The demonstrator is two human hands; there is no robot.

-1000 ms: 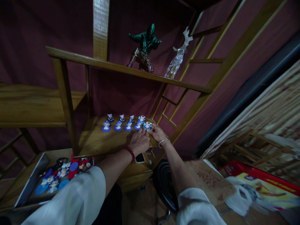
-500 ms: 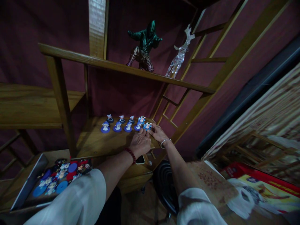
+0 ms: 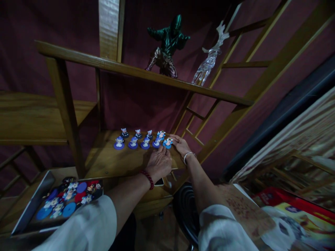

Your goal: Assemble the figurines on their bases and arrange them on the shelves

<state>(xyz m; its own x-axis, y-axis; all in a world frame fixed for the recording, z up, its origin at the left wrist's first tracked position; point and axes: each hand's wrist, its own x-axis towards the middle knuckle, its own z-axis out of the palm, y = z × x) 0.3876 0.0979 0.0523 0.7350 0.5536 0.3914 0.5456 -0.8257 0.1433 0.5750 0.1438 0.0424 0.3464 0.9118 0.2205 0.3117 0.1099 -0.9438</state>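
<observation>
On a wooden shelf (image 3: 112, 162) stand small figurines in two rows. The front row has several purple-based figurines (image 3: 133, 142) and, at its right end, a blue-based figurine (image 3: 168, 143). Behind it is another blue figurine (image 3: 161, 134), beside dark-based figurines (image 3: 138, 134). My left hand (image 3: 159, 163), with a red bead bracelet, lies palm down just in front of the blue-based figurine; its fingers point forward, the thumb is hidden. Right of that figurine, my right hand (image 3: 181, 145) has its fingers stretched out and apart. Whether either hand touches the figurine, I cannot tell.
An open box (image 3: 59, 170) of more figurines and round bases sits at lower left. A dark green figure statue (image 3: 167, 45) and a clear deer statue (image 3: 208, 61) stand on the upper shelf. A black stool (image 3: 185, 205) is below; a phone (image 3: 159, 182) lies under my left wrist.
My right hand has shifted slightly right, away from the blue-based figurine. My left hand has drawn back a little toward me. The view has turned slightly.
</observation>
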